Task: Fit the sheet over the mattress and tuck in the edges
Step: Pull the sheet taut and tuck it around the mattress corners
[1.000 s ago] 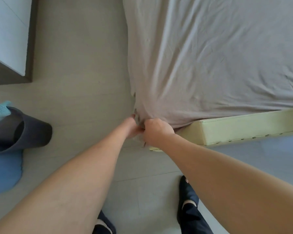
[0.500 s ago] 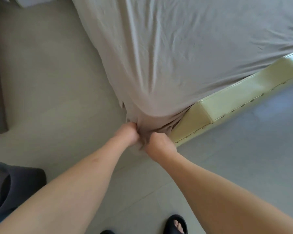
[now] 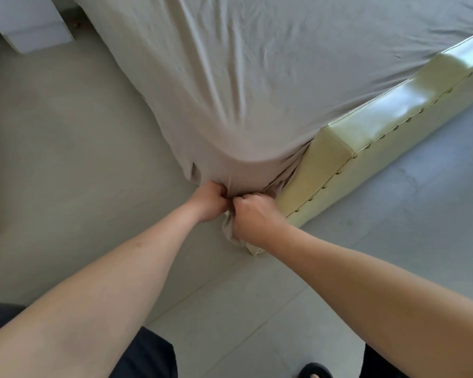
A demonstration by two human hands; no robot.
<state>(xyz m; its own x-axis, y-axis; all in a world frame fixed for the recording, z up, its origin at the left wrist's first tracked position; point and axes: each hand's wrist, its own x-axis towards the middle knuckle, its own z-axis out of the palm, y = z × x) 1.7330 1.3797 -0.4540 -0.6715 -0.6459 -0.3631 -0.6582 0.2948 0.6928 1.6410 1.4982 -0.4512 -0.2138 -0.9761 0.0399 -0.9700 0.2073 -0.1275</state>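
1. The mattress [image 3: 257, 64] lies under the cloth on the cream padded bed frame [image 3: 366, 137]. Judge it heavy and springy: you lift only its corner, not the whole.
2. The sheet [image 3: 230, 91] covers the top and drapes over the near corner, bunched low beside the frame. It looks thin, soft and light, so it wrinkles and slips back unless kept taut.
3. Your left hand [image 3: 209, 201] is curled, gripping the gathered hem at the corner.
4. Your right hand [image 3: 253, 216] is also fisted on the bunch, touching the left. Hold at the hem, not mid-panel, and pull downward under the corner.
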